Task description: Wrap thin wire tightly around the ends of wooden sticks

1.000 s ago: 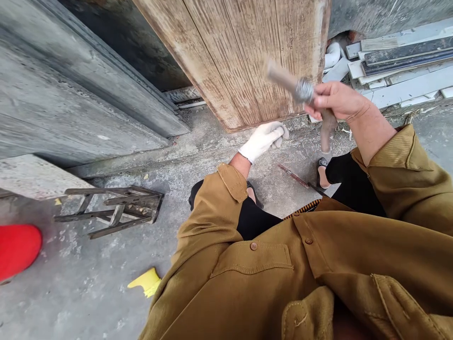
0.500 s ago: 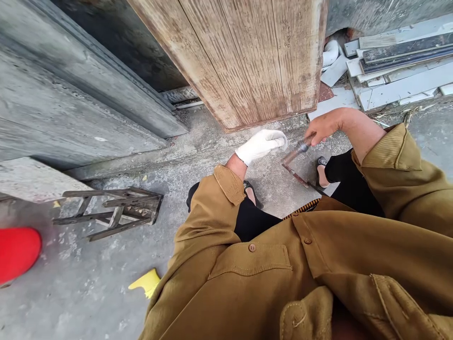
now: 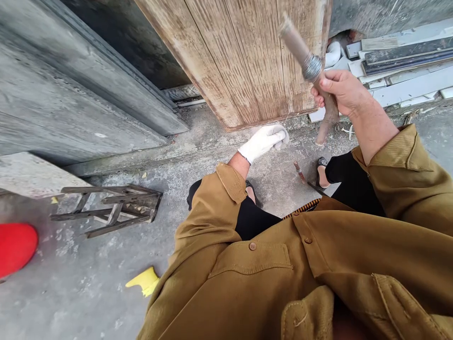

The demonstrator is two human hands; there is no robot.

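The left hand (image 3: 262, 142) (grip unclear) could be struck if the stick (image 3: 311, 67), clasped upper-right by the right hand (image 3: 343, 92), is misaimed.

From where I stand, the floor (image 3: 88, 297) is rough grey concrete, blotched with pale flecks. A weathered wooden stool (image 3: 132, 208) lies on it, legs pointing off to the left, with a bright yellow scrap (image 3: 146, 281) nearby. Two dark shoes (image 3: 322, 162) rest on it, set apart, near the raised edge (image 3: 201, 139).
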